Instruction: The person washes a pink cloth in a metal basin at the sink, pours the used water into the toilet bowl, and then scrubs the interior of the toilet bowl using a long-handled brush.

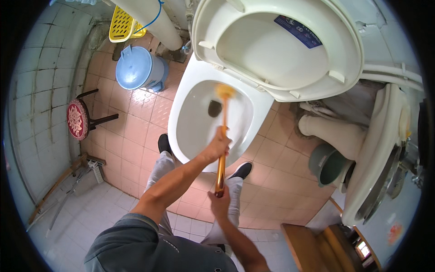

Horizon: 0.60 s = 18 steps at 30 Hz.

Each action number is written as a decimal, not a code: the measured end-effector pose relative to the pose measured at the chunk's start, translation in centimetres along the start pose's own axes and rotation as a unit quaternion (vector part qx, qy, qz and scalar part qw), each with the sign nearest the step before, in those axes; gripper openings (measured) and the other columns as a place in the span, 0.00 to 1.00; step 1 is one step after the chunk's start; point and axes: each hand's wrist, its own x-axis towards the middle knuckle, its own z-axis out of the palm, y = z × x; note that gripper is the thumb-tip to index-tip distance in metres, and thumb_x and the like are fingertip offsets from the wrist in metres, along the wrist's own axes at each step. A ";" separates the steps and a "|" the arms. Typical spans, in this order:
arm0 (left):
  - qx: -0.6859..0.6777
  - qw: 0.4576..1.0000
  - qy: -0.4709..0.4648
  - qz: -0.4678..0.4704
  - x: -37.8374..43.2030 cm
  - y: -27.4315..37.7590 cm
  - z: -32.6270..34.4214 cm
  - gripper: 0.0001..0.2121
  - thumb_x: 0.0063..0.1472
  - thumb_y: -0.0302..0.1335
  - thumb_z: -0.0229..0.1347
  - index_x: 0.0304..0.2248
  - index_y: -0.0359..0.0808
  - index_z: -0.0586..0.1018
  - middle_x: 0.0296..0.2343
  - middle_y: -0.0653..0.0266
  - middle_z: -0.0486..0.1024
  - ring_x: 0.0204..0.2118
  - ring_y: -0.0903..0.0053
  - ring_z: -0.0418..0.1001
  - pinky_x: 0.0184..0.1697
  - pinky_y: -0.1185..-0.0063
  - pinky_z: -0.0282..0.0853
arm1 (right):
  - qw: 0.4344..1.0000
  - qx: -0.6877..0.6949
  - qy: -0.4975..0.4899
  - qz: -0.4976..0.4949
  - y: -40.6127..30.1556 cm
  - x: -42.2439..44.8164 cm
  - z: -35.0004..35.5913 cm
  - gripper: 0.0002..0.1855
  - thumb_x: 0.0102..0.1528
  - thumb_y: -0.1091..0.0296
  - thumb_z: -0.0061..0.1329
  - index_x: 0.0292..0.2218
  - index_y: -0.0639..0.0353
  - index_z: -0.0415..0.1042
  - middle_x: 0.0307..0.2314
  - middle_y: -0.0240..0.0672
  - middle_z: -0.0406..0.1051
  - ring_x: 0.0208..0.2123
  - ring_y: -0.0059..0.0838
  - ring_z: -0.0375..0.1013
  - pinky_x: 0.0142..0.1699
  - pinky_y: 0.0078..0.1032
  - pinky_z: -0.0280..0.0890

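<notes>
My left hand (pixel 218 145) is wrapped around the middle of an orange toilet brush's handle (pixel 221 173). Lower down, my right hand (pixel 220 201) holds the butt end of the same handle. The yellow-orange brush head (pixel 225 91), blurred, is at the back inner wall of a white toilet bowl (pixel 193 136). Just left of the brush shaft lies the dark drain opening (pixel 214 108). Behind the bowl, the toilet seat (pixel 210 34) and the lid (pixel 268 51) stand raised, with a dark printed label on the lid.
Left of the toilet are a blue lidded bin (pixel 134 68), a yellow plastic basket (pixel 122 25) and a red-topped stool (pixel 78 119). Long-handled tools (pixel 64 183) lean by the left wall. A washbasin (pixel 370 153) and a grey-green bucket (pixel 326 165) are at the right, wooden furniture (pixel 306 244) below.
</notes>
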 end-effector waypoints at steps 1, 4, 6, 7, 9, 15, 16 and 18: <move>0.090 0.995 -0.045 -0.011 -0.2 -0.7 0.9 0.20 0.56 0.23 0.47 0.48 0.41 0.55 0.22 0.66 0.61 0.17 0.82 0.62 0.18 0.81 0.64 | 0.994 0.092 0.053 0.030 1.0 -1.6 2.1 0.23 0.41 0.80 0.58 0.38 0.58 0.63 0.20 0.20 0.54 0.20 0.13 0.55 0.25 0.14 0.54; 0.123 0.989 -0.080 -0.033 -1.0 -1.1 0.9 0.20 0.57 0.24 0.47 0.48 0.39 0.56 0.21 0.67 0.61 0.17 0.82 0.62 0.18 0.82 0.63 | 0.953 0.275 0.095 0.081 1.4 -3.6 5.3 0.24 0.41 0.79 0.57 0.40 0.59 0.63 0.20 0.21 0.55 0.21 0.13 0.56 0.26 0.14 0.55; 0.121 0.989 -0.081 -0.030 -1.3 -0.3 0.1 0.20 0.56 0.24 0.47 0.48 0.39 0.56 0.21 0.67 0.61 0.17 0.82 0.61 0.17 0.82 0.63 | 0.962 0.248 0.075 0.091 1.7 -3.5 6.0 0.26 0.43 0.77 0.56 0.44 0.61 0.63 0.21 0.22 0.56 0.22 0.15 0.57 0.27 0.16 0.57; 0.113 0.992 -0.047 -0.013 -1.4 0.3 -0.7 0.20 0.56 0.24 0.47 0.48 0.39 0.57 0.19 0.69 0.60 0.16 0.84 0.60 0.17 0.83 0.61 | 0.987 0.144 0.049 0.056 -0.3 -2.9 6.2 0.26 0.43 0.75 0.56 0.45 0.61 0.63 0.21 0.24 0.57 0.22 0.16 0.58 0.27 0.18 0.58; -0.039 0.998 0.029 0.030 -1.3 1.4 -3.9 0.20 0.55 0.23 0.48 0.47 0.39 0.58 0.19 0.71 0.60 0.15 0.85 0.58 0.16 0.84 0.60 | 0.997 -0.074 -0.001 -0.005 -3.9 -2.0 5.3 0.26 0.44 0.73 0.55 0.46 0.60 0.62 0.20 0.28 0.59 0.21 0.20 0.61 0.28 0.21 0.60; -0.147 0.987 0.042 0.056 -2.3 1.4 -4.0 0.20 0.56 0.25 0.47 0.48 0.40 0.58 0.19 0.71 0.60 0.15 0.85 0.59 0.17 0.84 0.60 | 0.989 -0.145 -0.034 -0.017 -5.0 -1.6 2.5 0.26 0.44 0.73 0.53 0.46 0.59 0.62 0.18 0.32 0.60 0.20 0.24 0.62 0.27 0.25 0.60; -0.083 0.995 0.014 0.053 -2.0 1.6 -3.0 0.20 0.56 0.25 0.47 0.48 0.39 0.57 0.19 0.70 0.60 0.15 0.85 0.59 0.17 0.84 0.61 | 0.993 -0.116 -0.014 -0.013 -4.6 -1.7 2.6 0.26 0.45 0.73 0.53 0.46 0.60 0.62 0.18 0.31 0.59 0.20 0.23 0.61 0.27 0.23 0.59; 0.050 0.997 -0.041 0.044 -1.5 1.6 -0.6 0.21 0.56 0.25 0.46 0.49 0.38 0.56 0.20 0.69 0.60 0.16 0.84 0.61 0.17 0.83 0.62 | 0.999 -0.013 0.039 0.021 -3.5 -2.9 3.9 0.25 0.45 0.74 0.54 0.45 0.64 0.61 0.19 0.26 0.55 0.21 0.18 0.58 0.27 0.18 0.57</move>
